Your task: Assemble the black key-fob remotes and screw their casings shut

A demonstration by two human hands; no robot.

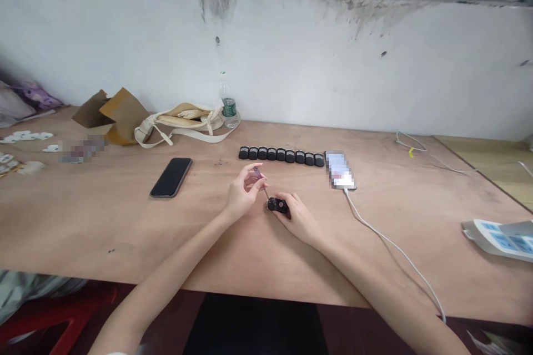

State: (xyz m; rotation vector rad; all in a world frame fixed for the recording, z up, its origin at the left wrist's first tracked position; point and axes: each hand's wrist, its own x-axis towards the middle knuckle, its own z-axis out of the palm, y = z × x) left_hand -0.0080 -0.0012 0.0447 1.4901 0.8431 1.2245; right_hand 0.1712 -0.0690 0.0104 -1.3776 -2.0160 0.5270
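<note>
A small screwdriver (257, 173) with a purple handle is pinched in my left hand (241, 197). Its thin metal shaft slants down to the left end of a small black device (277, 205), which looks like a key fob with a round mark on top. My right hand (300, 218) grips that device from its right side, close to the tabletop. Whether the screwdriver's tip touches a screw is too small to tell. Behind my hands lies a row of several black-and-grey pieces (281, 155), side by side.
A dark phone (171, 177) lies left on the wooden table (125, 222). Right of the row, a lit phone (340, 169) trails a white cable (389, 241). Farther back are a paper bag (127, 116), a cream bag (183, 116) and a bottle (229, 106). A power strip (499, 237) sits right.
</note>
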